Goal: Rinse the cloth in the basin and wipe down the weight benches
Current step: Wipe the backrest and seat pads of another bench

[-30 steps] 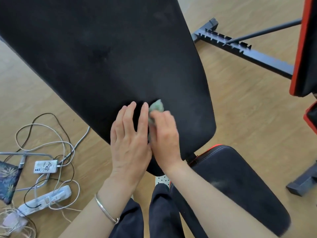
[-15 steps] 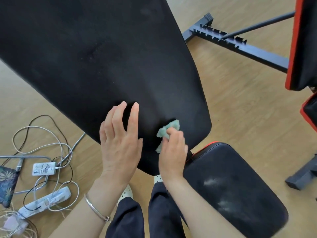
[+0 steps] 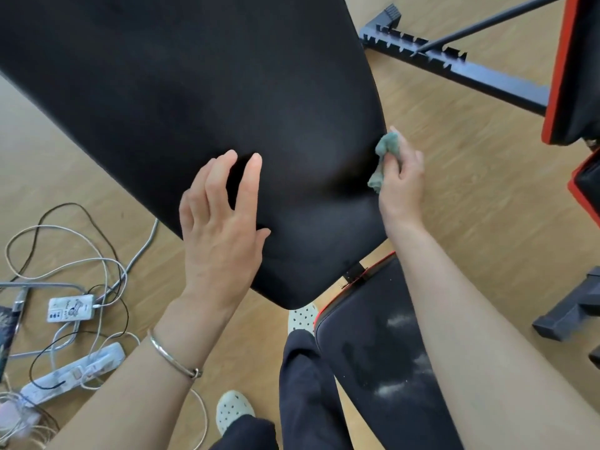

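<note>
Now | my left grip point(image 3: 220, 228) spread flat on the black bench backrest point(image 3: 194, 92) | my right grip point(image 3: 401, 177) curled round the bunched green cloth point(image 3: 384, 151), pressing it to the backrest's right edge | seat pad point(image 3: 373, 339) beneath my right forearm shows pale dusty smears

Two hands point(image 3: 224, 222) point(image 3: 402, 180), one cloth point(image 3: 385, 154), two benches point(image 3: 194, 92) point(image 3: 581, 60), two power strips point(image 3: 69, 308) point(image 3: 74, 375), one bracelet point(image 3: 172, 358)

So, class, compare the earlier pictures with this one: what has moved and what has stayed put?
The right hand, gripping the green cloth, swept rightward across the black bench pad from beside the left hand to the pad's right edge. The left hand stayed resting on the pad; the cloth stayed gripped.
</note>
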